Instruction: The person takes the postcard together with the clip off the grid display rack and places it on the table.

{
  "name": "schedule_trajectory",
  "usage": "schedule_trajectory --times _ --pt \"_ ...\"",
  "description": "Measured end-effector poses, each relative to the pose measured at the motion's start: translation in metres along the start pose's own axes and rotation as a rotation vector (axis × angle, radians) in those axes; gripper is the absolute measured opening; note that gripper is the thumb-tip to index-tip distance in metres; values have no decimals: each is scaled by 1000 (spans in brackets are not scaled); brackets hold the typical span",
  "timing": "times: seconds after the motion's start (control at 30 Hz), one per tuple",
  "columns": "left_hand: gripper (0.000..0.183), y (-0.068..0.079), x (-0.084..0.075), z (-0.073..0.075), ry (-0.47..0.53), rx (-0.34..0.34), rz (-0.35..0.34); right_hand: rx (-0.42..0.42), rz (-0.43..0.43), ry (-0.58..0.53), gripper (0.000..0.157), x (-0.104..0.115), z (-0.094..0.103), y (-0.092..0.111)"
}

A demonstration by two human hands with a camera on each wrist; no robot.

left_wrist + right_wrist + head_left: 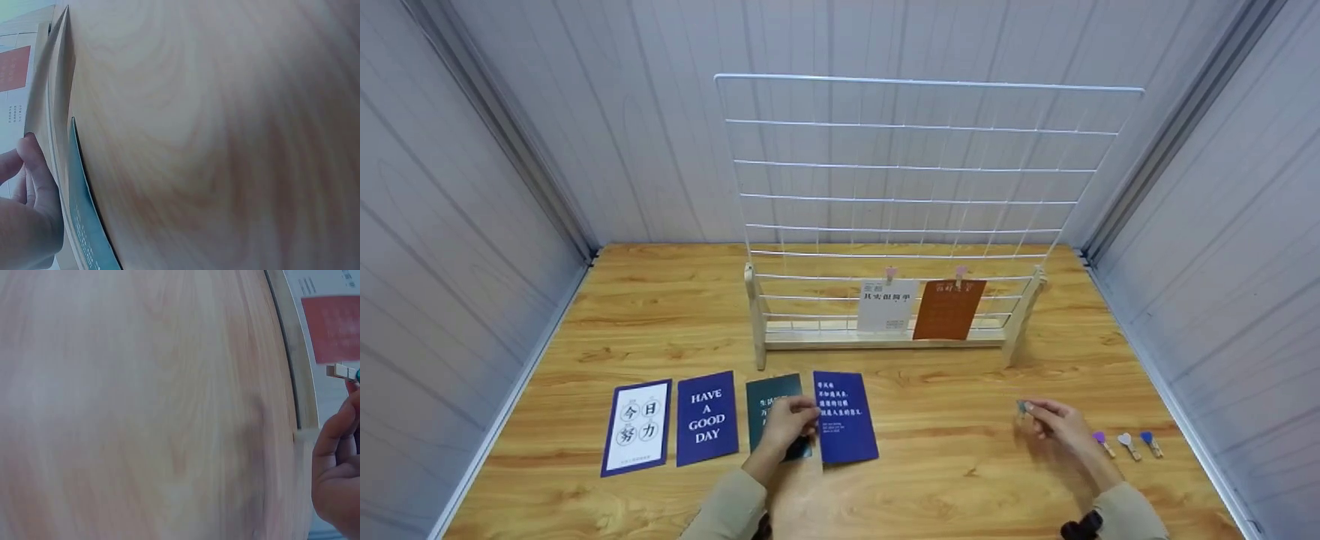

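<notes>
My left hand (791, 421) pinches the left edge of a dark blue card with white writing (846, 439). In the left wrist view this card (48, 79) stands nearly edge-on between thumb and fingers. Partly hidden under that hand lies a dark green card (765, 388). To the right, my right hand (1061, 424) holds a small wooden clothespin with a teal head (1021, 407) at its fingertips. The right wrist view shows the clothespin's (340, 371) wooden legs pointing away from the fingers.
A white wire grid rack (915, 169) on wooden feet stands behind, with a white card (885, 311) and an orange card (950, 311) clipped low. Another blue card (706, 420) and a blue-bordered white card (636, 427) lie left. Three clothespins (1129, 448) lie right.
</notes>
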State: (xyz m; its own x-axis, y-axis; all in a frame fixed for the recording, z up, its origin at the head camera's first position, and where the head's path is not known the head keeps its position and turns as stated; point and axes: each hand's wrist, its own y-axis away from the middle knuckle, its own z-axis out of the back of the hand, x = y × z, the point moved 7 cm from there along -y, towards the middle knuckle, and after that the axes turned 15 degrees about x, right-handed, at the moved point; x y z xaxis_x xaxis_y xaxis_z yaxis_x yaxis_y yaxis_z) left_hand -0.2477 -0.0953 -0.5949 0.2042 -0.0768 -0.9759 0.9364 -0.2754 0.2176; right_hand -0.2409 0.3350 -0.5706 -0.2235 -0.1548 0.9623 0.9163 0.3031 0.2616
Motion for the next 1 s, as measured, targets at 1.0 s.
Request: schedule_trajectory --times 1.0 --pt "19 4 3 7 -136 -56 20 -83 -170 272 31 -31 69 25"
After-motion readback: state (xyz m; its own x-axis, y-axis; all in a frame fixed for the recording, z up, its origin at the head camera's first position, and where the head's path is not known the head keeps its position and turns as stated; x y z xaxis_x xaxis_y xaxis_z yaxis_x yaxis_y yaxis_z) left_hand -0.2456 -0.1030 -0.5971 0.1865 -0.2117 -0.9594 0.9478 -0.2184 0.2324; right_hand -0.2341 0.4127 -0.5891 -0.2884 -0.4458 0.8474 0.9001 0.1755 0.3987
